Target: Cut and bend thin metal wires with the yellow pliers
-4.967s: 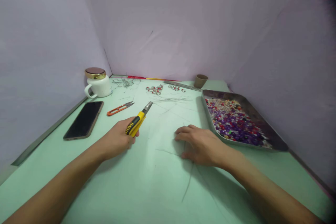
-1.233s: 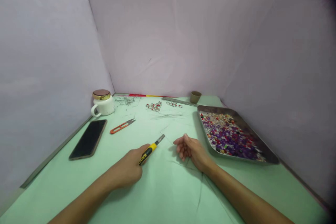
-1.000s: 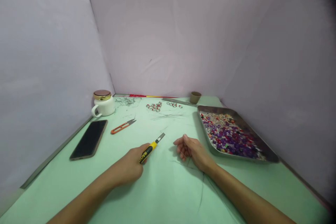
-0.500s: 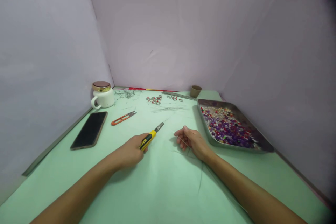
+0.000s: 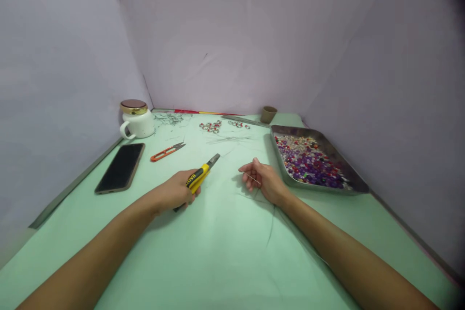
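My left hand [image 5: 178, 190] is wrapped around yellow-and-black pliers [image 5: 198, 178], whose grey metal tip points up and to the right. Lettering shows on the handle. Just past the tip lies or hangs a faint thin strand; whether the tip grips it I cannot tell. To the right, my right hand [image 5: 262, 180] is closed with thumb and fingers pinching a thin wire [image 5: 251, 177]. More dark strands [image 5: 271, 225] trail on the table below that wrist. The two hands are apart.
A metal tray [image 5: 290, 181] of mixed beads stands at right. Orange thread snips [image 5: 167, 152], a phone [image 5: 120, 168] and a white lidded mug [image 5: 140, 123] are at left. Beaded wire pieces [image 5: 210, 127], loose wires [image 5: 228, 139] and a small brown cup [image 5: 268, 114] lie farther back.
My left hand has turned the pliers slightly, so more of the yellow handle shows, and drawn back a little left. The right hand keeps its pinch. The whole view has shifted slightly.
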A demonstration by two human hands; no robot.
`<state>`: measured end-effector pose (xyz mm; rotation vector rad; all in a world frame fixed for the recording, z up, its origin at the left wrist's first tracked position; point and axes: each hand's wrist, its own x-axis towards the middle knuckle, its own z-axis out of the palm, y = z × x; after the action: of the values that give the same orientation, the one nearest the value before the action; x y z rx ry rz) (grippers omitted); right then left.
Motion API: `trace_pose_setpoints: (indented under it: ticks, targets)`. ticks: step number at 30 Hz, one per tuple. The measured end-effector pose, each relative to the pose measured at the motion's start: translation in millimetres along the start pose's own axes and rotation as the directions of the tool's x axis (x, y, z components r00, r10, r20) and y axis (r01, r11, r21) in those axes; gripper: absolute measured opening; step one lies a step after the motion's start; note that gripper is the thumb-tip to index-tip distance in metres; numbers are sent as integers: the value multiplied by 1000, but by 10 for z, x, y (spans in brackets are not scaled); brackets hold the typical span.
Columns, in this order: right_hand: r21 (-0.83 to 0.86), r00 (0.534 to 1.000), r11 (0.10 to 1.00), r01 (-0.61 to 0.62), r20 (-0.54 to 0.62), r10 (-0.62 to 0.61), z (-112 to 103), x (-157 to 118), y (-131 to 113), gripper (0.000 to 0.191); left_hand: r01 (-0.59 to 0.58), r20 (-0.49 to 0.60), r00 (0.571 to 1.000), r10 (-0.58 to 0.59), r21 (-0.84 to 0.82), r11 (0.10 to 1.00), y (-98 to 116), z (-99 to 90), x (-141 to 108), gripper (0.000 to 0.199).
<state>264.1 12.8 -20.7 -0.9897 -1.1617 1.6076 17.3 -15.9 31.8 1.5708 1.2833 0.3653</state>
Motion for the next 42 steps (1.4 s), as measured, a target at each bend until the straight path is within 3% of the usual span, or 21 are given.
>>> trace_pose_setpoints:
  ticks: [11,22,27,42]
  targets:
    - [1,999,1000,-5,46,5,-2,-15,-9,53,49,-40,998,-51,-33,998,4,19,6,26]
    - [-312,997,946,82,24,-79,75,-75,-26,31,13,-52,999,-14,-16,1000,-75,20,17,24]
    - [-400,995,915,57,-48,-83,110,-86,-48,33,38,-36,999,-40,-61,997,-122,26,38,24]
    - [-571,979,806,153,-25,-204,160,-80,-35,34,118,1,993,-119,-165,979,-34,15,16,27]
